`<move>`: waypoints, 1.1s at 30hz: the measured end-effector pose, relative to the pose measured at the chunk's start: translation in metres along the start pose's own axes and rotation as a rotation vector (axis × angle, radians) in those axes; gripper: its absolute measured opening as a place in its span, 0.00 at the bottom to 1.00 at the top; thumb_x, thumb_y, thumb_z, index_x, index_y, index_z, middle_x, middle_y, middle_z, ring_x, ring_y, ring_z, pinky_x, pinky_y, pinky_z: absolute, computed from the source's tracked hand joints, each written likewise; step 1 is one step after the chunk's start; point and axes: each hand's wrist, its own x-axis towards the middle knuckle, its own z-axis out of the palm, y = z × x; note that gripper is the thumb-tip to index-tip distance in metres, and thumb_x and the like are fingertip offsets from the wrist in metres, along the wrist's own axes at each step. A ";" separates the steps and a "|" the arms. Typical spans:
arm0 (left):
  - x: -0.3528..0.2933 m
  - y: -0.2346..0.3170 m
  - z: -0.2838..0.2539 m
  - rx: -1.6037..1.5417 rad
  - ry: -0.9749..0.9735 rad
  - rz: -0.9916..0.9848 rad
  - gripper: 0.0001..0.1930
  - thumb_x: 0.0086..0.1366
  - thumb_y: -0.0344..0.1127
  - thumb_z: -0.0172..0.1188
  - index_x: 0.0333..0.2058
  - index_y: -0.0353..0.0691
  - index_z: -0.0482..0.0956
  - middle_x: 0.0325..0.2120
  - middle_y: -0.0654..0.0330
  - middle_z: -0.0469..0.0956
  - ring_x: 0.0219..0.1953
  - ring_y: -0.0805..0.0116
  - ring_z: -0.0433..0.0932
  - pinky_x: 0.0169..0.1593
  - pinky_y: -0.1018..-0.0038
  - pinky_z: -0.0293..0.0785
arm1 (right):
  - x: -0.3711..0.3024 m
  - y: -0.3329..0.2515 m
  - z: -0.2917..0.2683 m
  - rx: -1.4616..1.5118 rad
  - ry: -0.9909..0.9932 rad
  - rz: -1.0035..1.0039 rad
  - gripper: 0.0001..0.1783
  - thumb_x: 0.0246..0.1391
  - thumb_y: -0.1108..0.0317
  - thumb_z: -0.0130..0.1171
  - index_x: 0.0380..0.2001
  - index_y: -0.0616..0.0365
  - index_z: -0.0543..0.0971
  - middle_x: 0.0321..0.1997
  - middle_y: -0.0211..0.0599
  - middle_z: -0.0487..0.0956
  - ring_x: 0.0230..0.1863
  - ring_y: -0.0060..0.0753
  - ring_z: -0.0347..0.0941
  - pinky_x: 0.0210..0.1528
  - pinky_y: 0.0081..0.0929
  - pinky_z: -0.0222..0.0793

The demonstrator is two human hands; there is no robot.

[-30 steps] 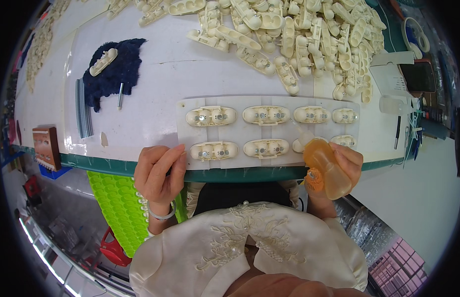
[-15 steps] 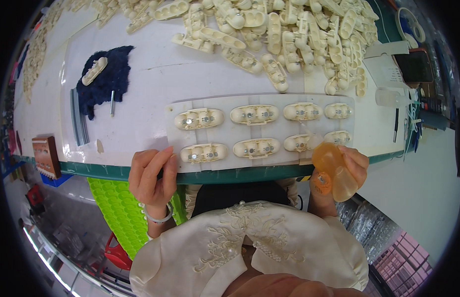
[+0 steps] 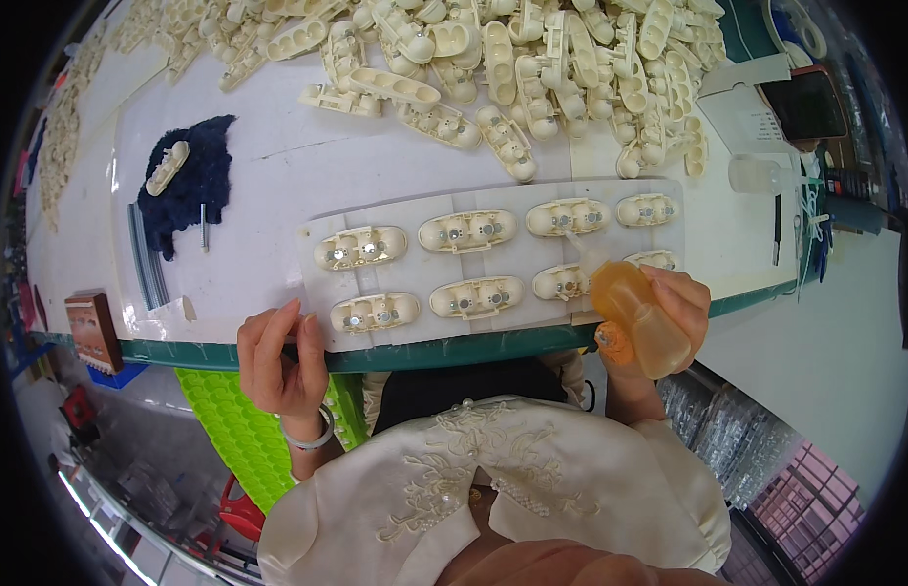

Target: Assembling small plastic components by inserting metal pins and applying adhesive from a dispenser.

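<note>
My right hand [image 3: 680,308] is wrapped round a soft amber squeeze bottle [image 3: 625,293] with an orange patch on its side. The bottle's clear thin nozzle [image 3: 583,250] points at the near side of a cream oval plastic part [image 3: 568,217], third from the left in the far row. Two rows of such parts, each with small shiny metal discs, sit on a whitish board [image 3: 395,278] at the table's front edge. By the board's left end, my left hand [image 3: 281,359] rests with loosely bent fingers apart, holding nothing. My right fingers partly hide the near-right part.
A large heap of cream parts [image 3: 551,73] covers the far side. On the left lie a dark blue cloth [image 3: 208,166] bearing one part, a metal rod [image 3: 204,228] and grey strips [image 3: 149,259]. A phone [image 3: 805,104] and a clear container [image 3: 757,176] are at the right.
The whole view has shifted, so the board and table appear further left. The squeeze bottle has moved slightly away from me over the board. My left hand stays by the board's left end.
</note>
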 end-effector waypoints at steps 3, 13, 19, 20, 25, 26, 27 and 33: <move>0.001 0.000 0.000 0.010 -0.007 -0.007 0.12 0.52 0.17 0.63 0.37 0.30 0.79 0.28 0.53 0.76 0.23 0.70 0.72 0.24 0.80 0.66 | 0.002 0.001 0.002 0.021 -0.048 -0.018 0.29 0.45 0.54 0.69 0.40 0.65 0.68 0.39 0.49 0.73 0.39 0.37 0.72 0.37 0.26 0.73; 0.000 0.000 0.000 0.025 -0.008 -0.006 0.12 0.53 0.18 0.63 0.37 0.29 0.79 0.28 0.52 0.76 0.23 0.70 0.72 0.25 0.80 0.66 | 0.001 0.002 -0.004 0.071 0.068 0.079 0.28 0.49 0.53 0.66 0.40 0.66 0.68 0.40 0.48 0.73 0.37 0.33 0.70 0.39 0.25 0.70; -0.001 -0.001 0.000 0.032 -0.008 -0.004 0.11 0.53 0.19 0.62 0.38 0.29 0.79 0.29 0.52 0.76 0.23 0.70 0.71 0.25 0.80 0.66 | 0.002 0.004 0.000 0.118 0.021 0.079 0.27 0.48 0.56 0.67 0.40 0.66 0.68 0.40 0.48 0.73 0.37 0.34 0.71 0.39 0.25 0.73; -0.001 -0.001 0.000 0.030 -0.008 -0.002 0.11 0.53 0.19 0.62 0.38 0.29 0.79 0.29 0.52 0.76 0.23 0.71 0.71 0.25 0.80 0.66 | 0.003 0.003 0.000 0.129 -0.011 0.077 0.27 0.48 0.57 0.67 0.41 0.65 0.68 0.40 0.48 0.73 0.37 0.34 0.72 0.39 0.25 0.73; 0.000 -0.001 0.001 0.032 -0.012 -0.005 0.11 0.54 0.19 0.62 0.38 0.29 0.79 0.29 0.52 0.76 0.23 0.71 0.71 0.25 0.80 0.66 | 0.004 0.004 -0.008 0.088 0.026 0.059 0.23 0.50 0.60 0.65 0.39 0.65 0.69 0.39 0.49 0.73 0.37 0.34 0.72 0.38 0.25 0.73; 0.000 -0.001 0.001 0.040 -0.017 -0.009 0.11 0.54 0.19 0.62 0.38 0.29 0.79 0.29 0.52 0.76 0.23 0.71 0.72 0.25 0.80 0.66 | 0.003 0.006 -0.011 0.076 0.029 0.043 0.22 0.51 0.60 0.65 0.39 0.65 0.69 0.39 0.49 0.73 0.37 0.34 0.72 0.38 0.24 0.73; 0.000 -0.001 0.001 0.048 -0.023 -0.012 0.11 0.54 0.19 0.62 0.38 0.30 0.79 0.30 0.53 0.76 0.23 0.71 0.72 0.25 0.80 0.66 | 0.003 0.006 -0.011 0.074 0.030 0.044 0.22 0.51 0.60 0.65 0.39 0.65 0.69 0.39 0.49 0.73 0.37 0.34 0.72 0.38 0.24 0.73; 0.000 -0.002 0.000 0.068 -0.012 -0.010 0.11 0.54 0.19 0.62 0.38 0.31 0.79 0.30 0.53 0.76 0.24 0.71 0.72 0.24 0.80 0.66 | 0.003 0.004 -0.011 0.034 0.061 0.085 0.21 0.50 0.63 0.65 0.38 0.66 0.69 0.38 0.48 0.73 0.37 0.34 0.73 0.39 0.24 0.73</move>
